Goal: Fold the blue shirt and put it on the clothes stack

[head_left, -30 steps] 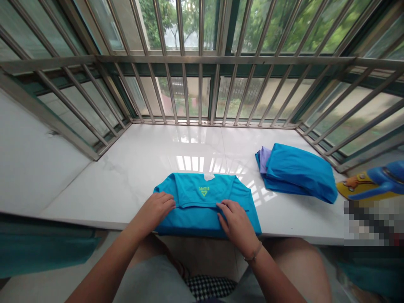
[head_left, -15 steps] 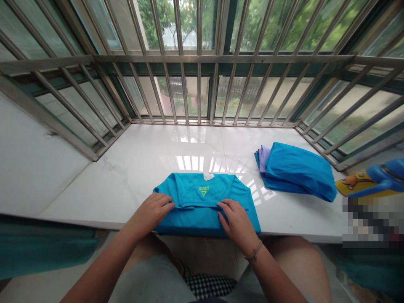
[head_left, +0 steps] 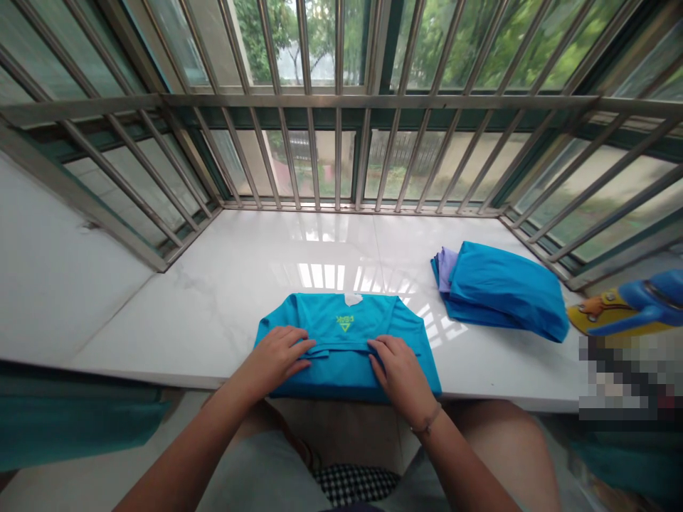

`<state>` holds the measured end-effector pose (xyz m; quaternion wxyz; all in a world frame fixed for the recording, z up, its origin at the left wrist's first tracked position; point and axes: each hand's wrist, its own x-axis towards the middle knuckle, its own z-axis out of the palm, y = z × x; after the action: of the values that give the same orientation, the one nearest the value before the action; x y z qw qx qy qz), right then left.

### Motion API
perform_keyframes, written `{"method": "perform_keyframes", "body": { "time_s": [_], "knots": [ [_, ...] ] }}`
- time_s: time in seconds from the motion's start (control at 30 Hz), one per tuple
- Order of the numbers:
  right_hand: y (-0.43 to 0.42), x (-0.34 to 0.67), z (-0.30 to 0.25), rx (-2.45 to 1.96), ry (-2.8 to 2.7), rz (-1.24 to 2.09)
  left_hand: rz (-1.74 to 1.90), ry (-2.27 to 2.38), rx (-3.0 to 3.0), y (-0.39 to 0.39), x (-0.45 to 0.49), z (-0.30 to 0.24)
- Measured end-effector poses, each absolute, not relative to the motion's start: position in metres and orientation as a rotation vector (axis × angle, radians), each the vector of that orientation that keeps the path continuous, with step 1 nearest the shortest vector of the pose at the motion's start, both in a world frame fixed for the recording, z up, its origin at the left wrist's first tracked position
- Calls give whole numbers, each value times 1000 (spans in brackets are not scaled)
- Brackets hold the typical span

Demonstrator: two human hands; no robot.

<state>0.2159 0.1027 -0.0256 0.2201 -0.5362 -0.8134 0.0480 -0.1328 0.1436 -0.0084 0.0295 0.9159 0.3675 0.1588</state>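
Head view: you look down at both bare hands on a folded turquoise T-shirt (head_left: 341, 307), at the near edge of the sill.
Left hand (head_left: 274, 359): open and flat, not closing on anything; your fingers (head_left: 292, 343) lie across a folded-over flap of the shirt.
Right hand (head_left: 400, 377): open too, pressing on the shirt's near right part, with your fingers (head_left: 380, 348) at the fold line; a thin bracelet (head_left: 427, 427) circles your wrist.
T-shirt: lies flat on the sill between your hands, with its near edge at the sill's front edge, a white neck label (head_left: 352, 299) at the far side and a yellow-green triangle print (head_left: 344, 323) facing up.
Beside it: a stack of folded turquoise clothes (head_left: 504, 291) sits to your right, well clear of the shirt, with a lilac garment (head_left: 445, 264) showing at its left end.
Sill: white polished marble (head_left: 213, 306), reflecting the light.
Far right: a yellow and blue printed item (head_left: 624, 309) lies near the sill's right end, beside a pixelated patch (head_left: 629, 377).
Beyond: a steel window grille (head_left: 341, 101) stands along the sill's far side, with trees outside.
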Motion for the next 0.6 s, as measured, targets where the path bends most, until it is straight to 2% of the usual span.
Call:
{"method": "perform_keyframes", "body": {
  "time_s": [0.6],
  "knots": [
    [119,213,-27,-1466,-2425,-142,636,1248,2785,144,-96,-30]
  ]
}}
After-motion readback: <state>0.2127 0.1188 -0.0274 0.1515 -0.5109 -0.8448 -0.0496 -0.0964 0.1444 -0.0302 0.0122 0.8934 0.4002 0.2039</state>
